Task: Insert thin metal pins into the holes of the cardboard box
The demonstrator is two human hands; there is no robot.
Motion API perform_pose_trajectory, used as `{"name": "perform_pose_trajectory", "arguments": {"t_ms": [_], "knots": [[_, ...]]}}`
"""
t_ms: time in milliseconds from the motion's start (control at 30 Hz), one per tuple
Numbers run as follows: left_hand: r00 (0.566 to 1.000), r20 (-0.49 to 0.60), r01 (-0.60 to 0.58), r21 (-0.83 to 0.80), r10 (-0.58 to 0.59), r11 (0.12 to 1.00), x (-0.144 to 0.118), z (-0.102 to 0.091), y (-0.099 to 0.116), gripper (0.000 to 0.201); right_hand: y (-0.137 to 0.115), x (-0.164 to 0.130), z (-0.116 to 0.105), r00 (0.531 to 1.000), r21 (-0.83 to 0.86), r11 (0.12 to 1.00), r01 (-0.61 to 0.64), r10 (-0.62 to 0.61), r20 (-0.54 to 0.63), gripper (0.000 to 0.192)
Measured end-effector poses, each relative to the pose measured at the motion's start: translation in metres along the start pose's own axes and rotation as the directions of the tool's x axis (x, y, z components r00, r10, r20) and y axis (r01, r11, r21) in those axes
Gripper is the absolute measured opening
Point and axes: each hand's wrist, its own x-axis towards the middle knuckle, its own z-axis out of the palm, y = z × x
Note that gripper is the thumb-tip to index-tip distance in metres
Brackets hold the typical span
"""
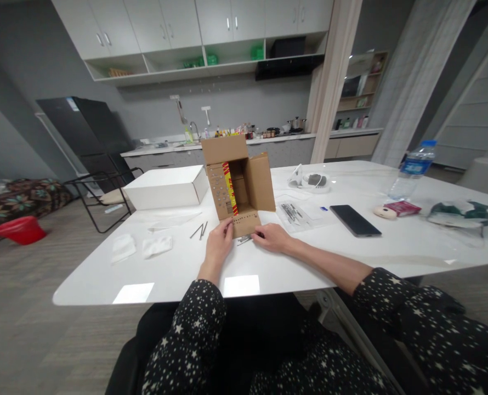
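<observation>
At the near edge of a glossy white worktop (104, 274), a seated person in star-print sleeves steadies a small brown cardboard box (239, 184) lying on its side, its open mouth facing the camera. The left hand (219, 241) pinches the left corner of the box's lower front flap (246, 224), fingers closed on the card. The right hand (273, 237) rests just beside that flap with its fingers curled at a thin metal piece (246, 239) lying on the worktop; whether it actually grips the piece cannot be told.

The box stands with one flap raised above and another swung out to the right. Its left inner wall carries a grid of small dots and a yellow-and-red strip (229, 189); the lower flap shows a row of punched holes.

The likely risk is judged to be tipping: the light box is held only by its flap, so a firm pull could drag it forward or tear the card at the holes. Loose thin pins (200, 231) near the left hand could roll off the slick surface if brushed.

A dark phone (355, 220), a clear bag of small parts (295, 213), a white carton (165, 186) and a water bottle (412, 170) lie farther back.
</observation>
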Motion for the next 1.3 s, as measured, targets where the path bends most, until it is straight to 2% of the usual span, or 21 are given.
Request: {"name": "perform_pose_trajectory", "arguments": {"t_ms": [233, 700, 1300], "knots": [[1.000, -0.017, 0.001, 0.011, 0.000, 1.000, 0.0008, 0.0001, -0.0006, 0.028, -0.0015, -0.0004, -0.0015, 1.000, -0.016, 1.000, -0.001, 0.001, 0.012, 0.029], [1.000, 0.021, 0.013, 0.069, -0.014, 0.998, 0.0003, 0.0011, -0.0047, 0.033, -0.0011, 0.0002, -0.0002, 1.000, -0.016, 1.000, 0.013, -0.012, 0.001, 0.029], [0.991, -0.092, -0.094, -0.004, 0.093, 0.996, 0.0010, -0.0001, -0.0041, 0.023, -0.0001, 0.0007, 0.0016, 1.000, 0.001, 1.000, 0.016, -0.016, -0.014, 0.028]]}}
